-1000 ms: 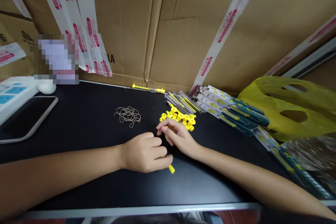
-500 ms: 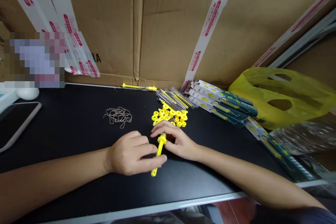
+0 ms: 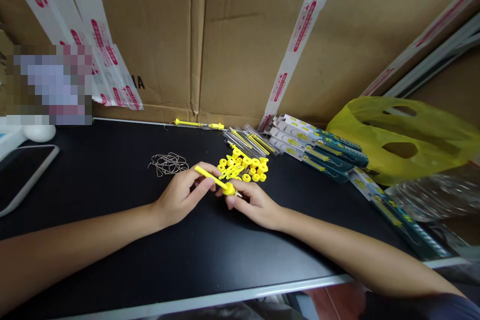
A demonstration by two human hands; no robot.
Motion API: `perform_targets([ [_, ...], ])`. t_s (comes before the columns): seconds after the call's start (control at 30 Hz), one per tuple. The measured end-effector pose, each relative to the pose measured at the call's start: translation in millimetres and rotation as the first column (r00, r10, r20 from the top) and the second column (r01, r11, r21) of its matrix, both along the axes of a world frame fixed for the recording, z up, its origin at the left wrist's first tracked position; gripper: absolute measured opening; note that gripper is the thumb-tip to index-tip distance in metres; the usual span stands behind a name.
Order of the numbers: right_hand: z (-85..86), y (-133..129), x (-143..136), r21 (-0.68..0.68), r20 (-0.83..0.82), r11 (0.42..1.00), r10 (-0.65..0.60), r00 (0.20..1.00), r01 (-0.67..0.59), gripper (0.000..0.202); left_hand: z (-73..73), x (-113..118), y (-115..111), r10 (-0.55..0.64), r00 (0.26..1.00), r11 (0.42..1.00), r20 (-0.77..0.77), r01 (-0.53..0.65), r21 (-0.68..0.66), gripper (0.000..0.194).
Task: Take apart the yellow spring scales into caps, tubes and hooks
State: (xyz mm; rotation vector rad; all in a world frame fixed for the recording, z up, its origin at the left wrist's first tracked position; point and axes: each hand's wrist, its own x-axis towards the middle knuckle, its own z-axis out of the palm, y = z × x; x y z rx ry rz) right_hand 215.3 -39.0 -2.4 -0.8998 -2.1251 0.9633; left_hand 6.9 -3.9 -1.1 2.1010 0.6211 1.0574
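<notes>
A yellow plastic spring scale rod (image 3: 212, 178) with a round collar and a metal end lies slantwise between my hands, its free end up and to the left. My right hand (image 3: 257, 204) is closed on it by the collar and metal end. My left hand (image 3: 185, 195) has its thumb and fingers about the rod's shaft. Just beyond my fingers sits a pile of yellow plastic caps and rings (image 3: 255, 166), with small springs (image 3: 244, 172) among them. To the left lies a tangle of wire hooks (image 3: 168, 164).
At the back lie a complete spring scale (image 3: 189, 123) and several clear tubes (image 3: 251, 141). Printed boxes (image 3: 318, 147) and a yellow plastic bag (image 3: 360, 125) stand right. A phone (image 3: 22, 175) rests on the left of the black table (image 3: 180, 270). Large cartons (image 3: 240, 50) wall the back.
The rod has swung from pointing down toward me to pointing up and left. My left hand has turned over and moved away from me; my right fingers have closed in nearer the collar.
</notes>
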Motion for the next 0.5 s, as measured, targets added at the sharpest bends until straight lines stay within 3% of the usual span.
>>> perform_targets([
  [0.17, -1.9, -5.4, -4.6, 0.106, 0.138, 0.994, -0.051, 0.989, 0.037, 0.026, -3.3, 1.2, 3.1, -0.102, 0.97, 0.993, -0.219, 0.112, 0.037, 0.033],
  [0.33, -1.8, -11.2, -8.1, 0.205, 0.266, 0.977, -0.117, 0.957, 0.062, 0.02, -3.1, 2.3, 3.9, -0.181, 0.97, 0.983, -0.162, 0.182, -0.009, 0.023],
  [0.5, -0.1, -14.3, -9.4, 0.219, 0.281, 0.966, -0.198, 0.939, 0.138, 0.015, 3.1, 2.1, 1.6, -0.141, 0.985, 0.986, -0.102, 0.13, -0.106, 0.021],
])
